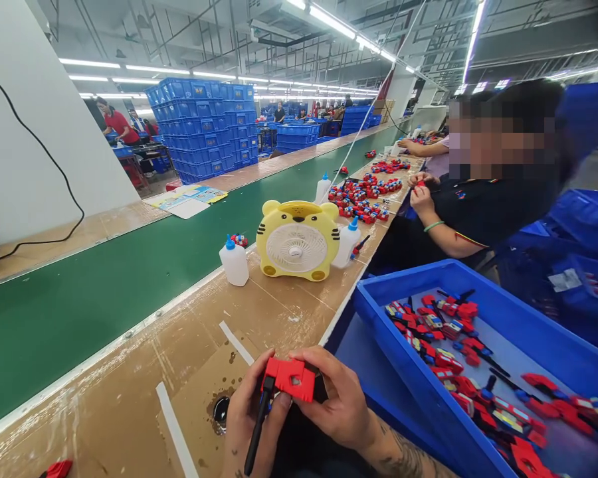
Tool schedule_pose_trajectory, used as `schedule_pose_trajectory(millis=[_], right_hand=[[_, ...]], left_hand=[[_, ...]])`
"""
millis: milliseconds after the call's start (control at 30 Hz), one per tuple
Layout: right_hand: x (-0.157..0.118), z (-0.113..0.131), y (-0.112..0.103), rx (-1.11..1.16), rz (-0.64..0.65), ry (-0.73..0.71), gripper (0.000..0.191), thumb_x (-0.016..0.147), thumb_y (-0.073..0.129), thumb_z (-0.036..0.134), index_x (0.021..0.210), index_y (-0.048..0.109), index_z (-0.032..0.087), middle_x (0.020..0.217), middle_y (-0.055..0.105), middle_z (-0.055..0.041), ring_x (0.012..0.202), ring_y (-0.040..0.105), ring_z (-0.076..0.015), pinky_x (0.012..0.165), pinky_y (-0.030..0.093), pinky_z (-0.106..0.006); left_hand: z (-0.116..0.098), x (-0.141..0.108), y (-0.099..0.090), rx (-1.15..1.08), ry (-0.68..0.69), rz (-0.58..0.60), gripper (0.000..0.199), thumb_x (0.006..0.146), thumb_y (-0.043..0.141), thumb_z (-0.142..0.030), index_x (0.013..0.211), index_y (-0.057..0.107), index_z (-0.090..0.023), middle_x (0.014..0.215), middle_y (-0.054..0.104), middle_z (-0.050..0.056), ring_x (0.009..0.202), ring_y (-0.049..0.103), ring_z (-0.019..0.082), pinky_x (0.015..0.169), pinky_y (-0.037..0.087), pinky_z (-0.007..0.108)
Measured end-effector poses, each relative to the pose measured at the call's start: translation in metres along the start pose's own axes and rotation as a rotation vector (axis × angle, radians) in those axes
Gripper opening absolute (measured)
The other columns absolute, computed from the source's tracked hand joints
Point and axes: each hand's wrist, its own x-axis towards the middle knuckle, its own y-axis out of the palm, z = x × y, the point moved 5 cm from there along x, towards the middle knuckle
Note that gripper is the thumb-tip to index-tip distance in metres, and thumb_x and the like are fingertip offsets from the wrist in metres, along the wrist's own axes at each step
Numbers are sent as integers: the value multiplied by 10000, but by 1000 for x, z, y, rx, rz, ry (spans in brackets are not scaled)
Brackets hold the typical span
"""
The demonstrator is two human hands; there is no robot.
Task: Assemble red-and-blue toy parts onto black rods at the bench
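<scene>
Between both hands, above the bench's near edge, is a red plastic toy part (292, 379) with a square hole and a black rod hanging from its left end. My left hand (246, 411) is closed on that left end, the rod lying across its fingers. The fingers of my right hand (341, 398) pinch the opposite end. Under my left hand, a small dark pool of liquid (221, 409) sits on a stained cardboard sheet (189, 411). Another red piece (58, 469) lies at the bottom left.
A blue bin (403, 279) with many similar red parts stands at my right. Ahead are a yellow animal-faced fan (263, 249) and white bottles with blue caps (235, 267). A green conveyor belt (129, 285) runs along the left. A co-worker (478, 212) sits beyond the bin, near piled red parts (361, 199).
</scene>
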Motion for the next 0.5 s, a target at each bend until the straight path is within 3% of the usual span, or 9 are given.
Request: schedule_pose_trajectory(millis=[167,500], right_hand=[[1,0,-1,-11,-10,64,580,808,710,171,1337,505,288,1079,684,-58,897,654,-210,795,556,-355],[0,-2,-3,20,-19,105,546,794,734,201,1295,533,279,1108,680,-59,949,655,-209,846,548,-350]], left_hand=[[-4,1,2,-63,-56,17,551,803,709,-508,1247,635,-190,1201,685,93,1142,639,255,948,528,266],[5,2,6,-111,-80,76,552,807,700,-497,1271,639,-204,1293,648,84,1233,582,273,1052,482,317]])
